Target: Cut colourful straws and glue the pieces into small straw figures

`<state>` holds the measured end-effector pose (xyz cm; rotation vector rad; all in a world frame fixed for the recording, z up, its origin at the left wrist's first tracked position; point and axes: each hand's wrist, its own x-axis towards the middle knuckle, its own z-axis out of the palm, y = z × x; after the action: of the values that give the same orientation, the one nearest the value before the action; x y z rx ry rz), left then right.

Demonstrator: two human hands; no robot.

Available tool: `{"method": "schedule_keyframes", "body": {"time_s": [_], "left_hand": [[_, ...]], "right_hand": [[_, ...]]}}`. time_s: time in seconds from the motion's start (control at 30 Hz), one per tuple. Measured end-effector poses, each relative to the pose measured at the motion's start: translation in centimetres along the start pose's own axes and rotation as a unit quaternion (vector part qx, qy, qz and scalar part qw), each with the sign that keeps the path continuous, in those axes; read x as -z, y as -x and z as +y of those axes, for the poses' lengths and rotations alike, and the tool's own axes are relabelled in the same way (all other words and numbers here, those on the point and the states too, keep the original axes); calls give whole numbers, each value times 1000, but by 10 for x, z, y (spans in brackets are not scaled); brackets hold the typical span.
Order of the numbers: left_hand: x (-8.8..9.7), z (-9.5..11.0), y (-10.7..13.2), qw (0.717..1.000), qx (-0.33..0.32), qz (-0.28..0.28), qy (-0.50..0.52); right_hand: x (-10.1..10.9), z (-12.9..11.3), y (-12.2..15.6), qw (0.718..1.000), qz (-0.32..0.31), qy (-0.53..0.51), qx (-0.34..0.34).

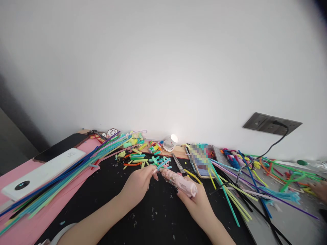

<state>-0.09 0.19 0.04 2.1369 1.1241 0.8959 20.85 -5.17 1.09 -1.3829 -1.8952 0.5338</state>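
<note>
My left hand [139,182] pinches short pieces of pipe cleaner [163,164], a light blue one showing between thumb and fingertips. My right hand [195,199] is wrapped round a pink, patterned tool [178,182] that looks like a glue gun. Its front end points at the left fingertips and is partly hidden there. Just beyond the hands lie many cut pipe cleaner pieces [138,157] in green, yellow and orange. Scissors [178,163] rest behind the tool, and a paper cup [170,143] stands by the wall.
Long pipe cleaners [84,166] cross a pink sheet at left, beside a white power bank [43,173] and a dark tablet [61,147]. A phone [204,172] leans at right. More pipe cleaners [255,200], a black cord [272,147] and another person's hand [319,190] are farther right.
</note>
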Motion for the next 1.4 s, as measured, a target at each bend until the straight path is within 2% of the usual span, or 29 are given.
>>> {"method": "schedule_keyframes", "body": {"time_s": [0.53,0.9,1.23,1.4], "left_hand": [[2,2,0,999,35,5,9],[1,-1,0,999,35,17,-2],[1,-3,1,999,37,29,-16],[0,-7,0,999,39,30,-21]], "right_hand": [[1,1,-1,1000,10,-10,-18],[1,4,-2,1000,26,-5,-16],[1,5,-1,998,20,-8,-53],[1,5,-1,999,29,4,-44]]}}
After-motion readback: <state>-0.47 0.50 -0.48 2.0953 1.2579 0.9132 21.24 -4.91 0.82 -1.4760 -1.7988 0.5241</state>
